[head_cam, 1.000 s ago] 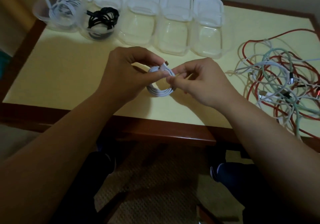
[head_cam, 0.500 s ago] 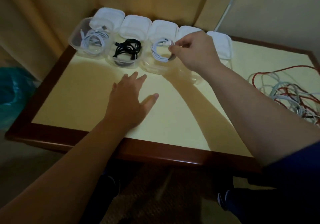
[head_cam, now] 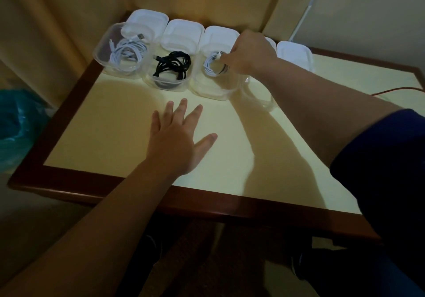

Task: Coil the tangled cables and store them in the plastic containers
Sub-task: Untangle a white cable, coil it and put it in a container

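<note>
Now the right hand [head_cam: 249, 54] pinches the white coil [head_cam: 212, 65] – inside the third container [head_cam: 213, 87]

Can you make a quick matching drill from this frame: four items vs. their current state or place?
Items
1. black cable
2. left hand
3. right hand
4. leftmost container

States
A. flat on the table, fingers spread
B. holds a loose white cable coil
C. coiled in the second container from the left
D. lowering a white coil into the third container

Pairs: 1-C, 2-A, 3-D, 4-B
</note>
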Demonstrator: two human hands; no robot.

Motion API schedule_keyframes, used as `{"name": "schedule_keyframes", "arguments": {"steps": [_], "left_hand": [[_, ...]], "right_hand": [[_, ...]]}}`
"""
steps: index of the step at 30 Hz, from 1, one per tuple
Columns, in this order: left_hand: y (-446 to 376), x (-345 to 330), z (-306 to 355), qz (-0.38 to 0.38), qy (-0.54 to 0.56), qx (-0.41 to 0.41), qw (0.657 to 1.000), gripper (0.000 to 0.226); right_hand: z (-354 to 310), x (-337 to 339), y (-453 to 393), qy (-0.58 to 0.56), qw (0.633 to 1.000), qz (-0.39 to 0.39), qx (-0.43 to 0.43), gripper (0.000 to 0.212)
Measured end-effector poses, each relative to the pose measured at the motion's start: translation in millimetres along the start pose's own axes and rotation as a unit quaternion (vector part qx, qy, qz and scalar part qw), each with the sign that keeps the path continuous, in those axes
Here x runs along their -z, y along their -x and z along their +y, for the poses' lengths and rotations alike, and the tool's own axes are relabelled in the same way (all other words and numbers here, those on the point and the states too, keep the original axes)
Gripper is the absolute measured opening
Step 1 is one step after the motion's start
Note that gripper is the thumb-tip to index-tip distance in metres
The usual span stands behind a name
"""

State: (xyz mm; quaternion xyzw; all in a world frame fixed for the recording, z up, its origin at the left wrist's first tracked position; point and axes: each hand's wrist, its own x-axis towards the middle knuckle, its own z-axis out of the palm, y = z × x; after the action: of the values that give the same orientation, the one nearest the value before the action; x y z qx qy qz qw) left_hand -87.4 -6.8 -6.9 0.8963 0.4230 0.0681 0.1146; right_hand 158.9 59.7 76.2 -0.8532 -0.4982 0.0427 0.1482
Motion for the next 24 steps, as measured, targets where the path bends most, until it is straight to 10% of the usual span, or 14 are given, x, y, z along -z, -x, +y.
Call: {"name": "schedule_keyframes", "arguments": {"steps": [10, 14, 24], "left_hand": [[-15, 12, 18, -0.047, 0.078, 0.064, 0.994, 0.087], [-18, 22, 31, 0.042, 0.154, 0.013, 0.987, 0.084], [-15, 8, 121, 0.158, 0.261, -0.168, 0.937, 0.044]], "right_hand": [[13, 42, 28, -0.078, 0.997, -0.023, -0.011, 0.031], [62, 81, 90, -0.322, 0.939, 0.026, -0.122, 0.027], [171, 116, 244, -0.454, 0.836, 0.154, -0.267, 0.02]]}}
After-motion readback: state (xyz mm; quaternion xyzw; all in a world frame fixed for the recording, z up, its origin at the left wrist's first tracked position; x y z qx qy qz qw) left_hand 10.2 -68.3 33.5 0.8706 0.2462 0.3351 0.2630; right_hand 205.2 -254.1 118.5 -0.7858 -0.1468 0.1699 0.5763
